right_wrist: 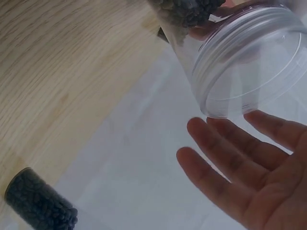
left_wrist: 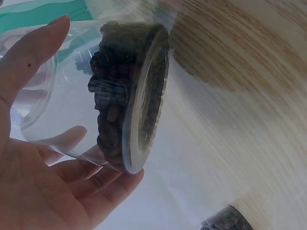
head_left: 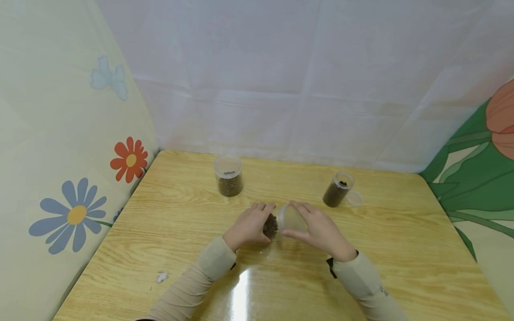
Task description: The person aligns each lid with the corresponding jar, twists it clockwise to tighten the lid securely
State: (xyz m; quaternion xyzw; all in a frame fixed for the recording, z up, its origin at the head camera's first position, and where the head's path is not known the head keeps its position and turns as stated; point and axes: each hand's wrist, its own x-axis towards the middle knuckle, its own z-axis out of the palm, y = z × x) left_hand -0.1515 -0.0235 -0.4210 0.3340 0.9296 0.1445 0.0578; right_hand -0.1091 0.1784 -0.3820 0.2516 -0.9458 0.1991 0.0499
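Clear jar (left_wrist: 81,100) tipped sideways over table (head_left: 401,240); dark bean-like pieces (left_wrist: 112,110) at base; likely light, stiff, slick, base-heavy; best gripped round body; left hand (head_left: 247,226) curled round wall; right hand (head_left: 322,228) pinching mouth end.

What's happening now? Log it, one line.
left hand: grips clear cylindrical plastic jar, dark bean-like pieces inside | right hand: holds jar's ringed end | jar: tipped sideways

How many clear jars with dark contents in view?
3: held jar, gripped by the left hand, right hand at its mouth end; wide jar, back left on the table; narrow jar, back right. None appear hidden.
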